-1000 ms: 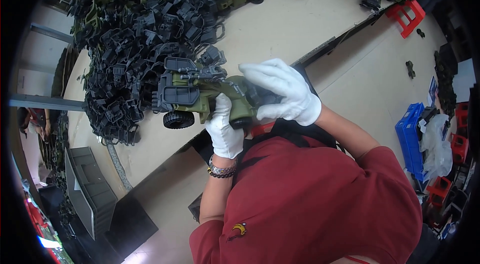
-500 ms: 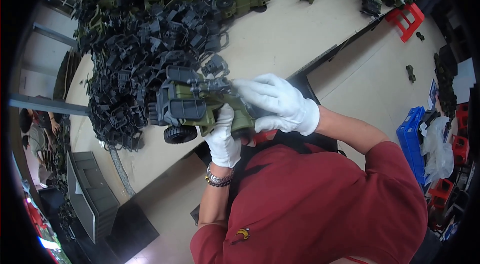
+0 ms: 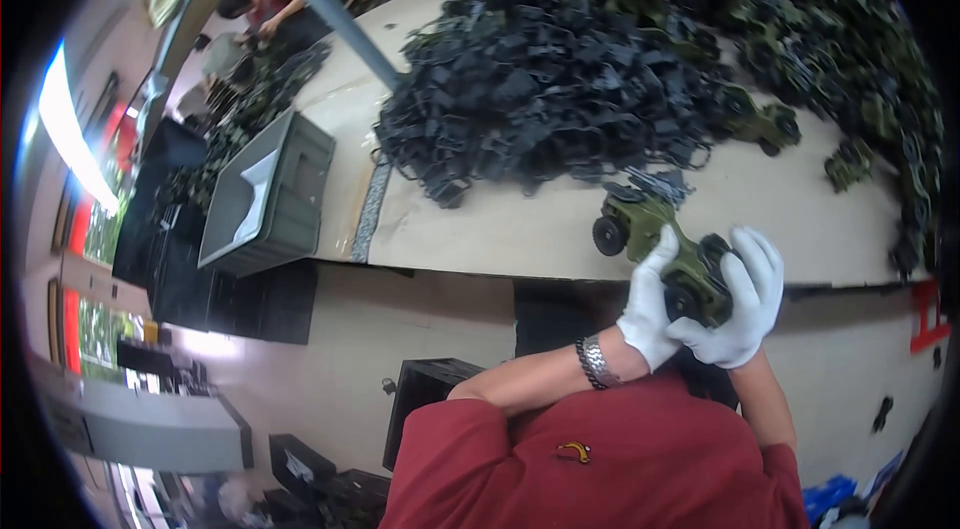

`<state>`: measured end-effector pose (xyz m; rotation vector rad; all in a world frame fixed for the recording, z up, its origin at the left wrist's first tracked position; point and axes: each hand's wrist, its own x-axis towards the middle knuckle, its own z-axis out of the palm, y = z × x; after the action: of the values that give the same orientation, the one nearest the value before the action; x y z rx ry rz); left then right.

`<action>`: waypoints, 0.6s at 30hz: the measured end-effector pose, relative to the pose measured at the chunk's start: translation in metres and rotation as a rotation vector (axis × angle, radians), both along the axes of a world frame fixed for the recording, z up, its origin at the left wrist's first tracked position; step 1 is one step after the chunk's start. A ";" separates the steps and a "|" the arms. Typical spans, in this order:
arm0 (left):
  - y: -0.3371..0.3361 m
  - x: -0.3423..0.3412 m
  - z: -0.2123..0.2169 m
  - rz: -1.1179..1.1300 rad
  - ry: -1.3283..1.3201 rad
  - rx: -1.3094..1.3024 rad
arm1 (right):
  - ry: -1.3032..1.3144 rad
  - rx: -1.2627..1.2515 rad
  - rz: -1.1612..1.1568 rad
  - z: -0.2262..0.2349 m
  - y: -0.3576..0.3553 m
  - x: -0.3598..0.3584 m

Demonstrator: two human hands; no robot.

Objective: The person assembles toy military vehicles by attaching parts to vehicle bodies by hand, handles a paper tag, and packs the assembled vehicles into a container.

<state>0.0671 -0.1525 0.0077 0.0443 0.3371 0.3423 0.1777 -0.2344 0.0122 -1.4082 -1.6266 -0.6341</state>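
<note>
Two white-gloved hands, left hand [image 3: 650, 304] and right hand [image 3: 738, 304], clasp an olive-green toy military truck [image 3: 665, 244] just above the near edge of a pale worktable [image 3: 500, 224], beside a sprawling heap of black plastic parts [image 3: 560, 99]; a grey crate [image 3: 270, 194] sits at the table's far left.

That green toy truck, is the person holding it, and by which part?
Yes: both gloved hands hold the green toy truck by its rear end, left hand on one side, right hand on the other.

Beige worktable [image 3: 520, 229] under a heap of black plastic parts [image 3: 560, 79] and green toy vehicles [image 3: 860, 99].
</note>
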 end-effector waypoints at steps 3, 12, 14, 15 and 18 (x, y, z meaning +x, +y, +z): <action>0.000 -0.010 0.006 0.081 0.062 -0.022 | 0.019 0.038 0.053 0.002 0.017 -0.003; 0.026 -0.054 0.019 0.201 0.302 0.153 | 0.154 -0.092 0.302 0.023 0.056 -0.021; 0.034 -0.073 0.040 0.202 0.495 0.220 | 0.120 -0.265 0.326 0.024 0.054 -0.023; 0.050 -0.088 0.031 0.195 0.529 0.268 | 0.126 -0.259 0.272 0.018 0.051 -0.015; 0.128 -0.160 0.026 0.311 0.677 0.400 | 0.152 -0.243 0.041 -0.003 0.045 0.021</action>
<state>-0.0930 -0.0244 0.0338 0.5124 0.9473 0.6995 0.1990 -0.1898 0.0096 -1.5514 -1.6473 -0.3045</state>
